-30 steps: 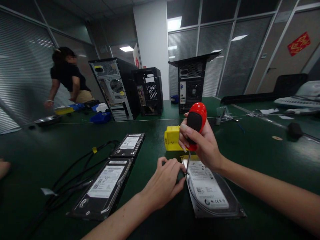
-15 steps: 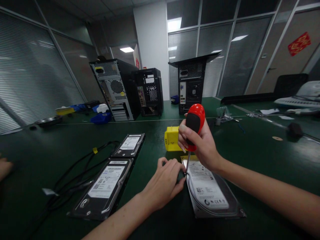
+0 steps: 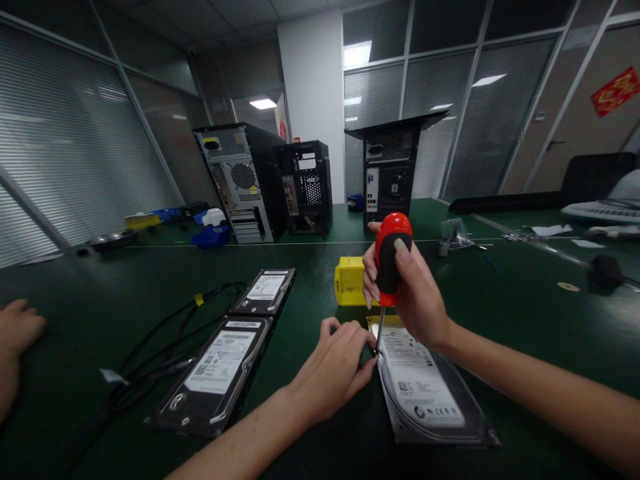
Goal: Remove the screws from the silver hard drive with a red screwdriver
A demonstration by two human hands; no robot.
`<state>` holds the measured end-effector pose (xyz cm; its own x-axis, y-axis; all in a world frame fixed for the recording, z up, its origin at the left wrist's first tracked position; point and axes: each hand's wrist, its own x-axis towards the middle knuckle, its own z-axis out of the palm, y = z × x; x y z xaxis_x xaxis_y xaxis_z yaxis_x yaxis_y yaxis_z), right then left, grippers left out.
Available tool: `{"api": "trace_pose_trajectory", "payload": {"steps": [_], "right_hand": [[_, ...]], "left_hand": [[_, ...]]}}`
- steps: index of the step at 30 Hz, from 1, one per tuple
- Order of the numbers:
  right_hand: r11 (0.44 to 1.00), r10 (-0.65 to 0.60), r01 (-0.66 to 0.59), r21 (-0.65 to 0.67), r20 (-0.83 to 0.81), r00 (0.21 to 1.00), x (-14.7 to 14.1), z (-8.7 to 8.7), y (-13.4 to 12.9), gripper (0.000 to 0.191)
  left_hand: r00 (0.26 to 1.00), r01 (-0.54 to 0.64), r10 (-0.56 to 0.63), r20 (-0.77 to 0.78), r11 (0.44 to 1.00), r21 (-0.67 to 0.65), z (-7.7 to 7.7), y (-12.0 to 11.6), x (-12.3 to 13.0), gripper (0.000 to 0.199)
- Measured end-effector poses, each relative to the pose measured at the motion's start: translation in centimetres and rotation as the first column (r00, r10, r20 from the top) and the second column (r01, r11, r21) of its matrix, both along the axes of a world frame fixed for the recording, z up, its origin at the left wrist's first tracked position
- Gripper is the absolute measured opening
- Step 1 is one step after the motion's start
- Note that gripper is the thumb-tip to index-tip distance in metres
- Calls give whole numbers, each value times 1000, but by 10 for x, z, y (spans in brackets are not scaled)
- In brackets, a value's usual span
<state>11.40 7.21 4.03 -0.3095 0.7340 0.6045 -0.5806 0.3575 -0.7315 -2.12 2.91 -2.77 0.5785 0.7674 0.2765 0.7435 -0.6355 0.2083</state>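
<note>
My right hand is wrapped round a screwdriver with a red and black handle, its shaft pointing down at the left edge of a hard drive. The drive lies label up on the green table. Beside the screwdriver's tip, my left hand has its thumb and forefinger nearly together at that edge; whatever lies between them is too small to name. Just behind the drive sits a yellow bin. Two more hard drives, a nearer one and a farther one, lie to the left.
Black cables lie left of the drives. Another person's hand rests at the far left. Computer cases stand at the back, near a blue bin. A clear plastic bag is at the right.
The view has shifted slightly, moving most things right and down. My right thumb now lies higher on the screwdriver handle. More of the other person's hand shows at the left.
</note>
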Motion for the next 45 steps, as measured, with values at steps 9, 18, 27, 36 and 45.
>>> {"api": "trace_pose_trajectory", "payload": {"steps": [9,18,27,36,45], "right_hand": [[997,-79,78,18,65,995,-7,2,1,26],[999,-49,48,18,36,998,-7,1,2,22],[990,-142,142,-4,42,989,-14,4,-4,33],[989,-148,148,7,34,988,-14,7,-6,29],[988,-150,150,25,21,988,-15,5,-8,27]], "left_hand": [[999,19,-19,32,1000,8,-2,2,-1,14],[999,22,-21,47,1000,-7,-1,1,-2,16],[998,26,-26,55,1000,3,-1,2,-1,14],[998,29,-29,58,1000,0,-1,1,-2,13],[998,25,-25,65,1000,-10,-3,2,-1,16]]}}
